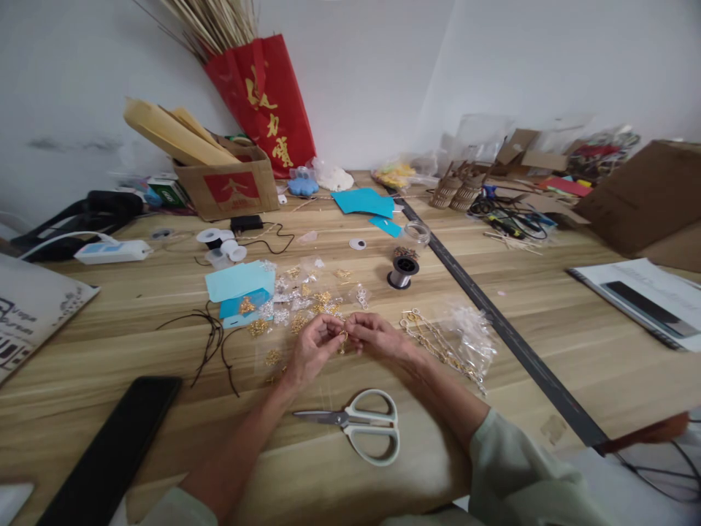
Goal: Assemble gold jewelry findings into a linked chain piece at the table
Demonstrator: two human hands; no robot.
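Note:
My left hand (318, 343) and my right hand (375, 336) meet over the middle of the wooden table, fingertips pinched together. Between them shows a small gold-coloured ring-like piece (343, 334), too small to make out fully; both hands appear to grip it. Just beyond the hands lie small bags and heaps of gold findings (324, 299) and silver findings (281, 315). Scissors with pale handles (372, 427) rest on the table below the hands, blades toward the left. Right of my right hand are gold and silver chains (438, 347) beside crumpled clear plastic bags (472, 340).
A wire spool (403, 274) and a clear jar (417, 235) stand beyond the hands. Light-blue sheets (235, 280) and black cords (211, 336) lie left. A black phone-like slab (115, 446) is at front left. A dark strip (482, 299) crosses the table; a cardboard box (651, 193) stands right.

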